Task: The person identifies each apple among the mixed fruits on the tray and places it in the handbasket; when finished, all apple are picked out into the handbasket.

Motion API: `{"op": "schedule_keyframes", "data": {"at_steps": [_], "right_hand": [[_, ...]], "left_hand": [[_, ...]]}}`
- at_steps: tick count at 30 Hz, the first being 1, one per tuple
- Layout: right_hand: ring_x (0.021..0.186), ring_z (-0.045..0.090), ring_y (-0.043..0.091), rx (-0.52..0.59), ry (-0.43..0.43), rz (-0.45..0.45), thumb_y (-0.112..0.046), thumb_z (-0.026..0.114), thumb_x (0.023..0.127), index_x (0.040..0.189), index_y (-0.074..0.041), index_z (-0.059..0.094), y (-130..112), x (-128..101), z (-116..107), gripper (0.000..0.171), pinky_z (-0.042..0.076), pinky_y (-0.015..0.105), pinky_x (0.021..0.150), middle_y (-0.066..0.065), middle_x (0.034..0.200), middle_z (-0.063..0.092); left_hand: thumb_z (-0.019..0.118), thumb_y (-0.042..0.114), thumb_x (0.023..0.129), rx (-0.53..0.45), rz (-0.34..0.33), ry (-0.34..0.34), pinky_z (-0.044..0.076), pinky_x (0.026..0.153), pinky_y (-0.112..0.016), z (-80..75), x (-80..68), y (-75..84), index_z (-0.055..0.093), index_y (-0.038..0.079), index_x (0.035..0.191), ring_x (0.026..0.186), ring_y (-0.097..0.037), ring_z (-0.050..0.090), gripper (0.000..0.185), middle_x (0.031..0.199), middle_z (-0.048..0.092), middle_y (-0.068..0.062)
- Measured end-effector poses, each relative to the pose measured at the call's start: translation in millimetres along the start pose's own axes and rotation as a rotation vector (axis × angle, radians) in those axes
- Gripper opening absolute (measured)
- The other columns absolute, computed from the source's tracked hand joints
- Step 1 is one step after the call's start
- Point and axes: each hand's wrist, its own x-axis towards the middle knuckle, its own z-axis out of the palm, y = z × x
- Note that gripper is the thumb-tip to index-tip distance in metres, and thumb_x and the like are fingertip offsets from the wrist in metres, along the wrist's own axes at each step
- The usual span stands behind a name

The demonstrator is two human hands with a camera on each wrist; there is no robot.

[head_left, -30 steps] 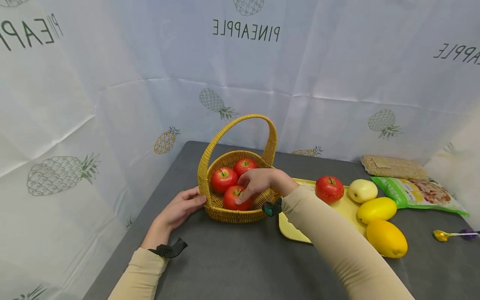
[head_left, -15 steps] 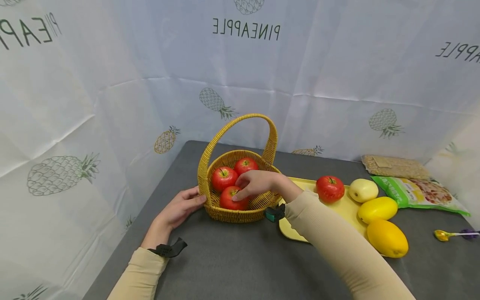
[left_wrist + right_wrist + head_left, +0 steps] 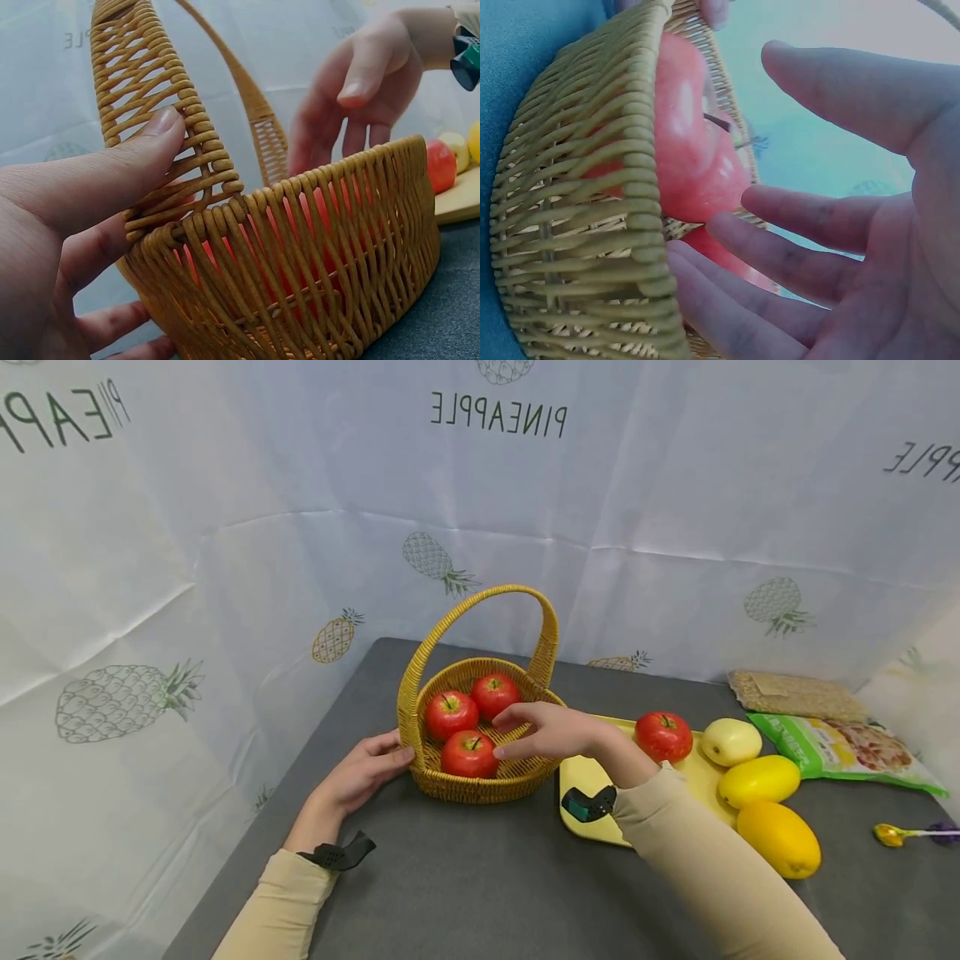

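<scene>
A yellow wicker basket (image 3: 480, 789) with a tall arched handle holds three red apples: a front one (image 3: 469, 755), a left one (image 3: 452, 713) and a back one (image 3: 495, 695). My left hand (image 3: 369, 770) grips the basket at the left foot of its handle, thumb on one side and fingers partly hidden behind, as the left wrist view shows. Over the basket's right side hovers my right hand (image 3: 551, 731), fingers spread and nothing in them. In the right wrist view its fingertips (image 3: 761, 199) are near the apples, thumb held apart.
Right of the basket lies a yellow tray (image 3: 592, 777) bearing a red apple (image 3: 663, 737), a pale yellow-green fruit (image 3: 731, 742) and two yellow fruits, one (image 3: 759, 779) behind another (image 3: 780, 839). Farther right are a green packet (image 3: 847, 747), a clear packet (image 3: 795, 695) and a small spoon (image 3: 892, 835).
My right hand has let go of the front apple and drawn back to the right, its fingers opening. That apple has shifted slightly left in the basket. The left hand keeps its place.
</scene>
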Motion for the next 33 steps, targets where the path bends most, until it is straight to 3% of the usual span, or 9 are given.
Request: {"op": "schedule_keyframes", "data": {"at_steps": [11, 16, 22, 28, 33], "right_hand": [[0.121, 0.06, 0.028, 0.125, 0.138, -0.015, -0.037, 0.07, 0.099, 0.14, -0.012, 0.057, 9, -27, 1, 0.05, 0.051, 0.046, 0.099, 0.004, 0.134, 0.059], [0.119, 0.061, 0.027, 0.178, 0.258, -0.024, -0.034, 0.07, 0.099, 0.138, -0.011, 0.059, 18, -39, 6, 0.046, 0.053, 0.045, 0.097, 0.007, 0.133, 0.061], [0.118, 0.062, 0.031, 0.307, 0.43, -0.029, -0.028, 0.071, 0.099, 0.136, -0.005, 0.058, 26, -54, 7, 0.045, 0.053, 0.052, 0.096, 0.015, 0.134, 0.06], [0.117, 0.06, 0.039, 0.366, 0.512, 0.032, -0.028, 0.072, 0.099, 0.135, -0.001, 0.058, 34, -67, 13, 0.047, 0.052, 0.055, 0.095, 0.014, 0.129, 0.062], [0.117, 0.062, 0.035, 0.332, 0.572, 0.104, -0.03, 0.071, 0.1, 0.136, 0.0, 0.057, 47, -77, 14, 0.049, 0.053, 0.052, 0.094, 0.013, 0.129, 0.062]], "left_hand": [[0.057, 0.008, 0.105, 0.01, -0.003, 0.021, 0.049, 0.103, -0.03, -0.3, 0.3, 3.2, 0.072, 0.021, 0.126, 0.123, -0.021, 0.059, 0.029, 0.133, 0.062, -0.008], [0.056, 0.007, 0.105, 0.01, -0.011, 0.014, 0.049, 0.103, -0.03, 0.0, -0.8, 2.1, 0.072, 0.022, 0.126, 0.122, -0.018, 0.06, 0.03, 0.13, 0.064, -0.002], [0.055, 0.005, 0.105, 0.003, 0.001, 0.001, 0.049, 0.103, -0.031, 0.9, 0.6, -1.8, 0.071, 0.022, 0.126, 0.121, -0.018, 0.06, 0.032, 0.129, 0.064, -0.003], [0.055, 0.007, 0.106, -0.004, 0.004, -0.014, 0.049, 0.103, -0.03, 0.6, -5.2, -2.0, 0.071, 0.021, 0.129, 0.124, -0.019, 0.059, 0.032, 0.133, 0.063, -0.002], [0.055, 0.007, 0.106, 0.001, -0.001, -0.005, 0.048, 0.103, -0.029, 1.1, -2.8, 0.5, 0.071, 0.022, 0.129, 0.126, -0.02, 0.057, 0.031, 0.134, 0.062, 0.001]]}}
